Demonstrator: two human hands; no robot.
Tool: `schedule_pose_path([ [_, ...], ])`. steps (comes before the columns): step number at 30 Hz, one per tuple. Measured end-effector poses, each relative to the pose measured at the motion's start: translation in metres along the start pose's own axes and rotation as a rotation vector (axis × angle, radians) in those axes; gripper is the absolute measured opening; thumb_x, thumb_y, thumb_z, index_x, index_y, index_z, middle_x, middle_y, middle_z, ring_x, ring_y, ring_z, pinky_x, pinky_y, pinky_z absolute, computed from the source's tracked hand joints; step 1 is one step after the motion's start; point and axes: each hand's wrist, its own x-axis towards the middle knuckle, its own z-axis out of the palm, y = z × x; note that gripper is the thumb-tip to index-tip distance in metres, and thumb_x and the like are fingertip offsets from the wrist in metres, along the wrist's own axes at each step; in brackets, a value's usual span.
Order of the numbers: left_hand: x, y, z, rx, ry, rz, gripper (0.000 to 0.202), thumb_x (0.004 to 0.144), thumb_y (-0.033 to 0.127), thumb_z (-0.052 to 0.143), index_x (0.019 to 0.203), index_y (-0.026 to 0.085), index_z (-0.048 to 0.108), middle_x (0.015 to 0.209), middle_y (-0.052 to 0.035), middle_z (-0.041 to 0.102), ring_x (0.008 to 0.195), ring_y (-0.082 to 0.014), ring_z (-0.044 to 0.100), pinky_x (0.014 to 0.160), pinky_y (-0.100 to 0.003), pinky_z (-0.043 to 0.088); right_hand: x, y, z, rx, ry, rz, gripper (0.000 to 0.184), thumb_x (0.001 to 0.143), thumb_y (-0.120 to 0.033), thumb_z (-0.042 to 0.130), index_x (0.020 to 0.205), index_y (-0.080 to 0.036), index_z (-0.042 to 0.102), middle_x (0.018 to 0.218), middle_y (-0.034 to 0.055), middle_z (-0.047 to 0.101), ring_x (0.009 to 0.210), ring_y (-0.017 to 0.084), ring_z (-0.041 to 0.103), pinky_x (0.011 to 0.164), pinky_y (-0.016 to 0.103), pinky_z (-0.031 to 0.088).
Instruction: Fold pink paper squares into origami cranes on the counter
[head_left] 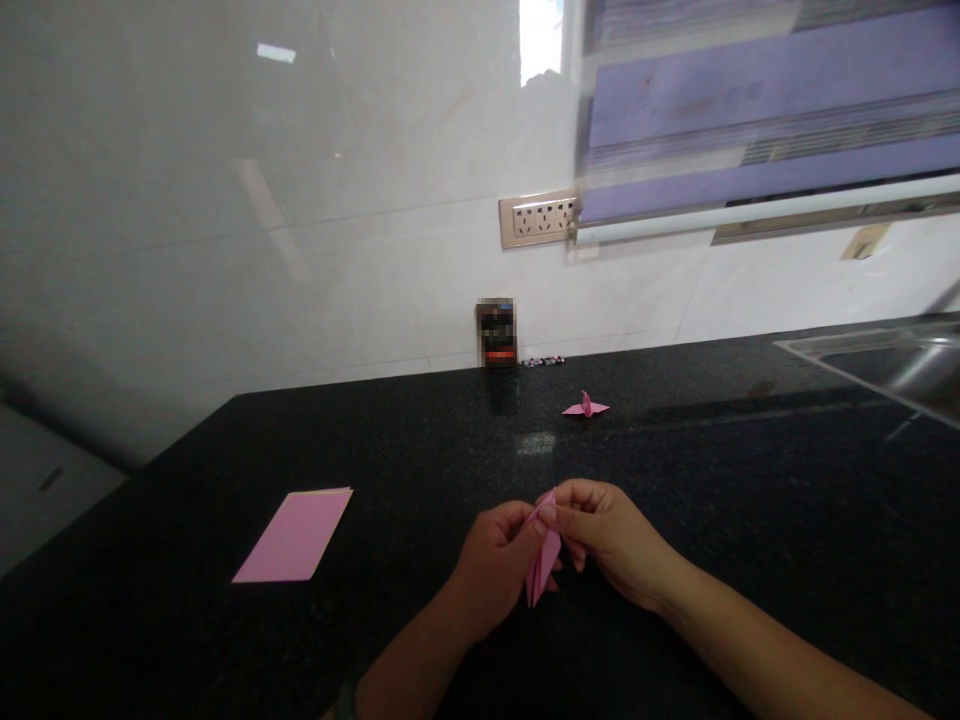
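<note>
Between both hands is a narrow piece of folded pink origami paper (pixel 547 562), its split lower points hanging down. My left hand (pixel 491 560) is closed around its left side, with the thumb pressed on the front. With thumb and fingers, my right hand (pixel 600 520) pinches the paper near its upper tip. Some fingertips are hidden behind the paper. Beyond the hands, a finished pink paper crane (pixel 586 407) sits on the black countertop with its wings spread. To the left lies a stack of pink paper sheets (pixel 295 535).
The speckled black countertop (pixel 420 430) runs back to a pale tiled wall. Against the wall stand a small dark box (pixel 496 332), its front pixelated, and a beaded string (pixel 544 361). A metal sink (pixel 900 365) is at the right. Wall sockets (pixel 538 218) are above.
</note>
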Motion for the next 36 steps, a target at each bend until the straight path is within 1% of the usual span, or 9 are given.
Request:
schedule_pose_path([
  [5, 0.0006, -0.0031, 0.0004, -0.001, -0.016, -0.01, 0.034, 0.074, 0.045, 0.046, 0.074, 0.013, 0.055, 0.059, -0.0021, 0.057, 0.044, -0.0088, 0.052, 0.041, -0.019, 0.04, 0.0011, 0.0035, -0.0004, 0.015, 0.003, -0.007, 0.019, 0.069, -0.031, 0.06, 0.067, -0.013, 0.057, 0.048, -0.0044, 0.05, 0.035, 0.003, 0.036, 0.034, 0.015, 0.028],
  [10, 0.0023, -0.0064, 0.0003, -0.011, -0.031, 0.002, 0.032, 0.073, 0.044, 0.048, 0.076, 0.013, 0.055, 0.062, -0.0029, 0.058, 0.046, -0.0092, 0.052, 0.042, -0.019, 0.04, 0.0018, 0.0056, -0.0008, 0.031, 0.018, -0.005, 0.02, 0.067, -0.033, 0.061, 0.064, -0.013, 0.056, 0.046, -0.0051, 0.049, 0.033, 0.003, 0.035, 0.032, 0.016, 0.027],
  [13, 0.0019, -0.0042, 0.001, -0.005, -0.053, 0.029, 0.036, 0.075, 0.046, 0.044, 0.076, 0.012, 0.055, 0.064, -0.0051, 0.06, 0.047, -0.0099, 0.053, 0.042, -0.019, 0.04, 0.0009, 0.0032, 0.0, 0.039, 0.016, 0.015, 0.019, 0.067, -0.031, 0.062, 0.068, -0.013, 0.057, 0.047, -0.0043, 0.051, 0.034, 0.003, 0.036, 0.033, 0.015, 0.027],
  [17, 0.0008, -0.0013, 0.0026, -0.006, -0.068, 0.029, 0.039, 0.076, 0.048, 0.041, 0.077, 0.012, 0.055, 0.063, -0.0058, 0.061, 0.046, -0.0103, 0.053, 0.043, -0.02, 0.041, 0.0002, 0.0007, 0.0005, 0.029, 0.008, 0.036, 0.018, 0.066, -0.03, 0.062, 0.071, -0.013, 0.059, 0.048, -0.004, 0.053, 0.033, 0.003, 0.037, 0.033, 0.015, 0.027],
  [24, 0.0007, -0.0037, 0.0019, 0.017, -0.072, 0.034, 0.04, 0.077, 0.047, 0.039, 0.077, 0.011, 0.057, 0.066, -0.0067, 0.061, 0.05, -0.011, 0.055, 0.045, -0.02, 0.041, 0.0008, 0.0031, 0.0002, 0.021, 0.03, 0.001, 0.018, 0.069, -0.029, 0.061, 0.064, -0.013, 0.055, 0.045, -0.0046, 0.051, 0.033, 0.002, 0.036, 0.033, 0.015, 0.026],
  [30, -0.0014, -0.0019, 0.0009, 0.015, -0.109, 0.028, 0.04, 0.078, 0.045, 0.039, 0.077, 0.01, 0.058, 0.067, -0.0071, 0.061, 0.051, -0.0104, 0.055, 0.047, -0.02, 0.041, -0.0006, 0.0036, 0.0003, 0.018, 0.029, -0.011, 0.019, 0.069, -0.028, 0.06, 0.06, -0.014, 0.052, 0.04, -0.0057, 0.048, 0.032, 0.004, 0.037, 0.033, 0.016, 0.025],
  [36, 0.0001, -0.0022, 0.0003, -0.035, -0.141, 0.0, 0.037, 0.078, 0.043, 0.041, 0.076, 0.009, 0.057, 0.066, -0.0068, 0.061, 0.049, -0.0099, 0.054, 0.048, -0.021, 0.042, 0.0013, 0.0063, -0.0013, -0.004, 0.047, 0.012, 0.022, 0.069, -0.028, 0.061, 0.056, -0.014, 0.05, 0.037, -0.0053, 0.049, 0.03, 0.004, 0.038, 0.031, 0.015, 0.023],
])
